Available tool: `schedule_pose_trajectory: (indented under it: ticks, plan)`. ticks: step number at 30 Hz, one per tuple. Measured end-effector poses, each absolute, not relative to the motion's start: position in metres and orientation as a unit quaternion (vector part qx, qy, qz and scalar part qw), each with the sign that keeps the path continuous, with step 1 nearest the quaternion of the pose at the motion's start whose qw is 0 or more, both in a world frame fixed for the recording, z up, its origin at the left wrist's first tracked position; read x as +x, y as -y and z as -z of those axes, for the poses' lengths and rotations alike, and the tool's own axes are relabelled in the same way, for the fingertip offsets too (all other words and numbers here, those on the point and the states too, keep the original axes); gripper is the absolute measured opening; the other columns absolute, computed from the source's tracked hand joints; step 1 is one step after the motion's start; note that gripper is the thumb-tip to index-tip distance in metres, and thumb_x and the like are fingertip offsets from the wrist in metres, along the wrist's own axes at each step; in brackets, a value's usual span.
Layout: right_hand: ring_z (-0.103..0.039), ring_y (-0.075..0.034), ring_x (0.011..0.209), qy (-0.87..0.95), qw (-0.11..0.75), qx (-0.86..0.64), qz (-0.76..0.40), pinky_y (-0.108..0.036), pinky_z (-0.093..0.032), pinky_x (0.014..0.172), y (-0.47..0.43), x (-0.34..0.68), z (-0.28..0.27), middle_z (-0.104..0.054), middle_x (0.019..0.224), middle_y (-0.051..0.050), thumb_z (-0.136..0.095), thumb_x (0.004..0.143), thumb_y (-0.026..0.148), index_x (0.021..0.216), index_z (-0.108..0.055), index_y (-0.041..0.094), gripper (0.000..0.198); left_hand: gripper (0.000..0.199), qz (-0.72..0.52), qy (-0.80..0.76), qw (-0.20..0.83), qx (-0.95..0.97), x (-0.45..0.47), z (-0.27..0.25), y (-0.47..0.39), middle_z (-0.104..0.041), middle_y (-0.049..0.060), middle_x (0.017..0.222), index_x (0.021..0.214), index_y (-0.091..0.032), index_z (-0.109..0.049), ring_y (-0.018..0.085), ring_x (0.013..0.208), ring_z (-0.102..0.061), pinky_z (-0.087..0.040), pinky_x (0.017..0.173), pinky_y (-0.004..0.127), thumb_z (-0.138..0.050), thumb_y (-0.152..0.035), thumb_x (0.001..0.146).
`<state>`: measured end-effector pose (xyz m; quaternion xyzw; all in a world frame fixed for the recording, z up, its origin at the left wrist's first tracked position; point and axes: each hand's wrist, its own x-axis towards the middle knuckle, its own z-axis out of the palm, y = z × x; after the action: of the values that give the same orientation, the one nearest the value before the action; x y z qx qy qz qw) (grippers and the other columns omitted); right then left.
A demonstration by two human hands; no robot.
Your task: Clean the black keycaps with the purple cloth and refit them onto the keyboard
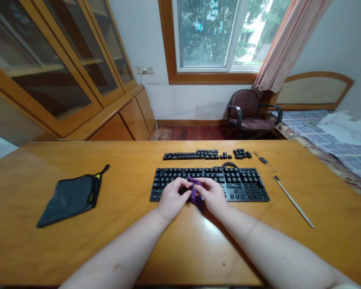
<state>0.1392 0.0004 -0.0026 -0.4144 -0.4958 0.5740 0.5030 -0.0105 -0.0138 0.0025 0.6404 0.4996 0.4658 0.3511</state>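
Note:
My left hand point(175, 196) and my right hand point(213, 196) meet over the front of a black keyboard point(246, 186), pinching a purple cloth point(196, 194) between their fingers. One end of the cloth hangs toward me past the keyboard's front edge. If a small part sits inside the cloth, I cannot make it out. Several keys are off the keyboard on its right front side, leaving bare switches. Removed black keycaps point(192, 155) lie in rows behind it. My hands cover the middle front of the keyboard.
On the wooden table point(114, 249), a folded dark grey cloth point(70, 196) lies to the left. To the right rest a wire keycap puller point(263, 160) and a thin brush point(293, 202) with a pale handle. An office chair point(246, 108) stands beyond the table.

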Motion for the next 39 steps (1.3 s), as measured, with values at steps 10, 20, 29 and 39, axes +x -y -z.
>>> schedule_pose_trajectory:
  ticks: [10, 20, 29, 39]
  plan:
    - [-0.055, -0.011, 0.05, 0.452, 0.502, -0.399, -0.619, -0.024, -0.045, 0.053, -0.0063, 0.1394, 0.0072, -0.063, 0.058, 0.002, -0.07, 0.067, 0.027, 0.079, -0.065, 0.017, 0.016, 0.023, -0.524, -0.49, 0.424, 0.553, -0.01, 0.0006, 0.0068, -0.06, -0.001, 0.081, 0.077, -0.019, -0.047, 0.017, 0.091, -0.064, -0.05, 0.085, 0.033, -0.066, -0.012, 0.065]
    - [-0.05, -0.009, 0.043, 0.432, 0.522, -0.412, -0.61, -0.021, -0.039, 0.043, -0.0037, 0.1373, 0.0028, -0.057, 0.049, 0.006, -0.071, 0.066, 0.032, 0.066, -0.049, 0.02, 0.025, 0.02, -0.478, -0.493, 0.383, 0.619, -0.0082, -0.001, 0.0135, -0.064, 0.001, 0.081, 0.072, -0.019, -0.046, 0.018, 0.09, -0.065, -0.05, 0.084, 0.034, -0.065, -0.014, 0.068]
    - [-0.053, -0.01, 0.044, 0.415, 0.545, -0.397, -0.611, -0.021, -0.041, 0.045, -0.0026, 0.1381, 0.0051, -0.057, 0.052, 0.006, -0.071, 0.067, 0.035, 0.071, -0.046, 0.021, 0.029, 0.019, -0.523, -0.462, 0.443, 0.563, -0.0099, -0.0047, 0.0088, -0.065, 0.005, 0.093, 0.091, -0.018, -0.057, 0.017, 0.092, -0.062, -0.049, 0.088, 0.035, -0.063, -0.019, 0.073]
    - [-0.051, -0.009, 0.049, 0.467, 0.518, -0.386, -0.604, -0.022, -0.042, 0.048, 0.0023, 0.1365, 0.0017, -0.056, 0.059, 0.005, -0.071, 0.067, 0.033, 0.071, -0.051, 0.02, 0.024, 0.02, -0.516, -0.467, 0.461, 0.55, -0.0116, 0.0013, 0.0062, -0.062, 0.006, 0.096, 0.086, -0.016, -0.061, 0.017, 0.092, -0.062, -0.05, 0.088, 0.033, -0.068, -0.018, 0.067]
